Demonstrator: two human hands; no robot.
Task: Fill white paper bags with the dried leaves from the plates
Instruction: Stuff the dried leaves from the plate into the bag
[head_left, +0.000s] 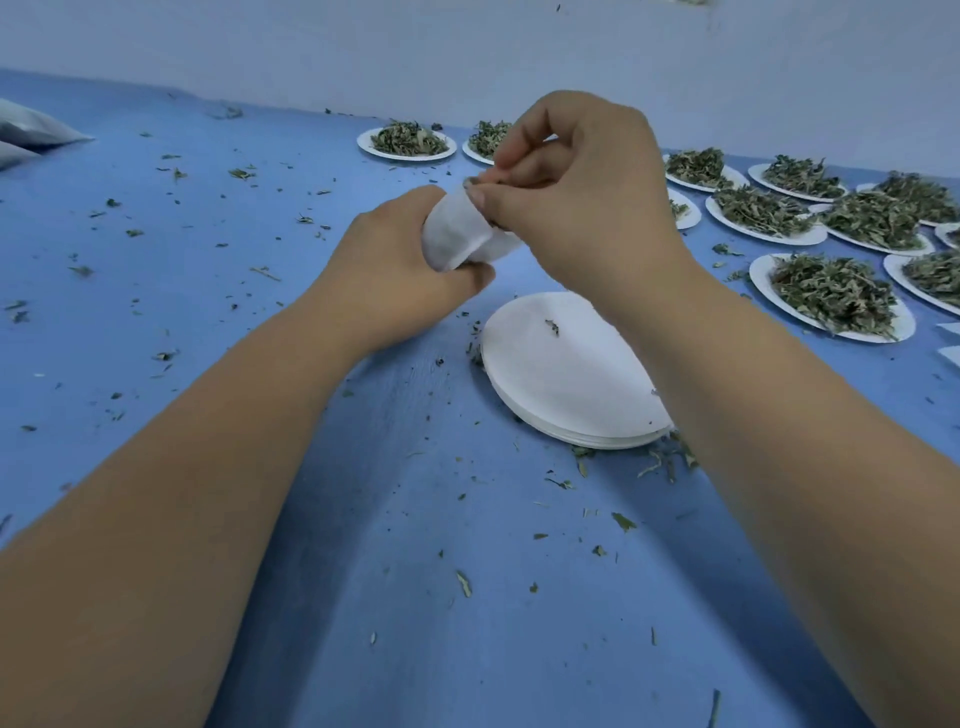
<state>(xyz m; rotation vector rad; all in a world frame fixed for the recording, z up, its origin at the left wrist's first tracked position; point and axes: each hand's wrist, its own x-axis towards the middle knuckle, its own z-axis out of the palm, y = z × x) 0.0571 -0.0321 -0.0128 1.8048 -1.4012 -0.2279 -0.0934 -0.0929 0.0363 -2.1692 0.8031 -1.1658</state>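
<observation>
The left grip (397, 275) is wrapped round the white paper bag (457, 236) above the tabletop (249, 223); the right grip (576, 197) pinches its mouth at 1 o'clock. Soft, light, tearable paper, I judge: hold near the rim, gently.

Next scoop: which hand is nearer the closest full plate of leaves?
Right. The right hand, at the mouth of the paper bag, is left of that plate; the left hand grips the bag farther left.
</observation>
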